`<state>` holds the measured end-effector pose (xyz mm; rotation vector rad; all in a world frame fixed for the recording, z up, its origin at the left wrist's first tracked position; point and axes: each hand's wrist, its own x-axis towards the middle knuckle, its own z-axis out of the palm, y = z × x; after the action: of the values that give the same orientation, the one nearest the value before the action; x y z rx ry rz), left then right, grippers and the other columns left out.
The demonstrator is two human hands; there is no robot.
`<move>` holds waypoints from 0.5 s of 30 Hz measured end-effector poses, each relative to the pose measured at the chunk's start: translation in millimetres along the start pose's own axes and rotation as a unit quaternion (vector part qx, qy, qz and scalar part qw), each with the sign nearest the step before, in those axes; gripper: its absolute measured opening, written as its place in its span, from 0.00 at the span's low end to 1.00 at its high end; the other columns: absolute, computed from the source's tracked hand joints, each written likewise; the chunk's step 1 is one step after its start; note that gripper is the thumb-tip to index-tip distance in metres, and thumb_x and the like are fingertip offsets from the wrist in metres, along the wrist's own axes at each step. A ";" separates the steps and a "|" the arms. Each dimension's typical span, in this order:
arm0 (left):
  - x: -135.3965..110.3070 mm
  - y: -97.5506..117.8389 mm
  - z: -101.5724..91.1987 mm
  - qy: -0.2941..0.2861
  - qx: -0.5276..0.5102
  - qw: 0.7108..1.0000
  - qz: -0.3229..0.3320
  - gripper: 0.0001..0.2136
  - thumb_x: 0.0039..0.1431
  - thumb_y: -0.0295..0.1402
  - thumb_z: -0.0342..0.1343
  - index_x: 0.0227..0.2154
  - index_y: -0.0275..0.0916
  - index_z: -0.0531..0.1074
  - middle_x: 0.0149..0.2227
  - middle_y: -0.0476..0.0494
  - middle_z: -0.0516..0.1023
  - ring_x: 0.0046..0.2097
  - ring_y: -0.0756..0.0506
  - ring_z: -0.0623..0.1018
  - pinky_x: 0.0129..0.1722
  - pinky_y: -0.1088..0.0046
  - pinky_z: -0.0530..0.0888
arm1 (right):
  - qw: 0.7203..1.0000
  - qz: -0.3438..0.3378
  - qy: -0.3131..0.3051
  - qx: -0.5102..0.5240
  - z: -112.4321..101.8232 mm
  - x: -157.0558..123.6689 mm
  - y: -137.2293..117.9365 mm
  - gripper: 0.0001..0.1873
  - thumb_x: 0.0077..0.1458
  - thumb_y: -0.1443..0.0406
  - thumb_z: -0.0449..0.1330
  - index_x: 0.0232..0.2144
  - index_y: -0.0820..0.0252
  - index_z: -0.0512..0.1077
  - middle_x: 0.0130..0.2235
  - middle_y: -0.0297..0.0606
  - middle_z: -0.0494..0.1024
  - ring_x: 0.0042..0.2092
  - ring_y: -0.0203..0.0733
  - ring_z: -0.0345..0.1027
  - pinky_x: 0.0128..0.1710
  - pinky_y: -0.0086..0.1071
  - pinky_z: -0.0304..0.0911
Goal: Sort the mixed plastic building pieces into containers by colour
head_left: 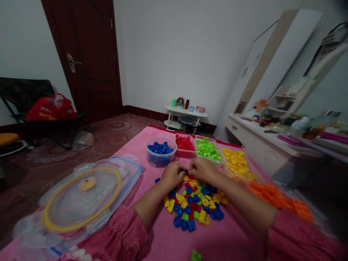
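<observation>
My left hand (172, 174) and my right hand (201, 169) meet at the far edge of a mixed pile of small plastic pieces (194, 203) in blue, yellow, red and green on a pink cloth (168, 239). Both hands have their fingers curled in. A small blue piece (186, 172) shows between their fingertips. Just beyond the hands stand a round tub of blue pieces (161, 150), a container of red pieces (185, 144), one of green pieces (208, 149) and one of yellow pieces (237, 162).
Clear lids with a yellow ring (81, 197) are stacked at the left. Orange pieces (272, 194) lie at the right. A lone green piece (195, 255) sits near me. A cluttered desk (272, 139) stands to the right, a dark door (89, 54) and a chair (32, 105) to the left.
</observation>
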<state>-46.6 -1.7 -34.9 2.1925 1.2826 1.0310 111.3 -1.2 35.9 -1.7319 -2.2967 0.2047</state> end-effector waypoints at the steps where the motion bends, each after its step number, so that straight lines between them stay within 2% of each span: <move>1: 0.2 -0.4 0.2 -0.003 0.005 1.000 -0.002 0.11 0.49 0.25 0.53 0.34 0.37 0.78 0.34 0.44 0.79 0.38 0.46 0.75 0.41 0.71 0.68 | 1.000 0.005 -0.009 -0.022 4.6 -7.0 -1.5 0.03 0.39 0.70 0.61 0.21 0.61 0.76 0.27 0.42 0.78 0.33 0.45 0.71 0.32 0.31 0.58; 4: 0.5 -1.7 1.2 -0.020 0.016 1.000 -0.005 0.10 0.49 0.25 0.53 0.33 0.37 0.78 0.34 0.44 0.78 0.39 0.46 0.74 0.41 0.71 0.68 | 0.998 0.022 -0.017 -0.060 15.8 -18.8 -2.3 0.06 0.41 0.67 0.62 0.27 0.61 0.76 0.32 0.46 0.78 0.37 0.48 0.71 0.33 0.33 0.57; 6: 0.4 -1.1 0.5 -0.023 0.021 1.000 0.002 0.09 0.49 0.25 0.54 0.32 0.37 0.77 0.34 0.44 0.78 0.39 0.46 0.74 0.42 0.71 0.68 | 0.997 0.031 -0.009 -0.067 19.5 -22.1 -0.9 0.08 0.43 0.65 0.61 0.30 0.59 0.76 0.35 0.43 0.78 0.39 0.47 0.71 0.33 0.32 0.56; 9: 0.6 5.9 -6.2 0.012 0.047 0.999 0.023 0.11 0.46 0.23 0.54 0.33 0.37 0.77 0.36 0.44 0.77 0.41 0.46 0.74 0.43 0.71 0.68 | 0.996 0.048 0.019 -0.068 20.8 -27.7 2.0 0.09 0.45 0.65 0.59 0.32 0.56 0.74 0.36 0.38 0.78 0.40 0.44 0.70 0.33 0.31 0.56; 11: 1.4 15.1 -14.6 0.029 0.071 0.996 0.040 0.11 0.47 0.24 0.54 0.33 0.38 0.77 0.37 0.43 0.77 0.41 0.46 0.74 0.43 0.72 0.68 | 0.995 0.065 0.061 -0.048 20.7 -32.7 4.6 0.09 0.47 0.65 0.57 0.33 0.55 0.74 0.36 0.37 0.78 0.39 0.43 0.70 0.32 0.30 0.56; 13: 2.4 25.8 -23.9 -0.002 0.088 0.995 0.043 0.10 0.48 0.26 0.54 0.33 0.39 0.77 0.36 0.45 0.78 0.39 0.46 0.75 0.39 0.73 0.69 | 0.991 0.079 0.107 0.020 20.2 -37.5 8.6 0.08 0.47 0.64 0.57 0.32 0.56 0.73 0.32 0.35 0.78 0.35 0.41 0.70 0.30 0.29 0.56; 15: 2.7 35.7 -31.0 -0.071 0.105 0.991 0.039 0.10 0.49 0.28 0.54 0.33 0.42 0.78 0.34 0.46 0.80 0.36 0.46 0.76 0.35 0.74 0.68 | 0.979 0.073 0.139 0.131 18.8 -40.9 13.7 0.09 0.47 0.64 0.56 0.33 0.57 0.73 0.28 0.33 0.76 0.31 0.38 0.69 0.28 0.28 0.57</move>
<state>-48.9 -18.0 9.5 2.4426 1.3000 0.7802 129.2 -35.7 9.4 -1.6740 -1.8568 0.2608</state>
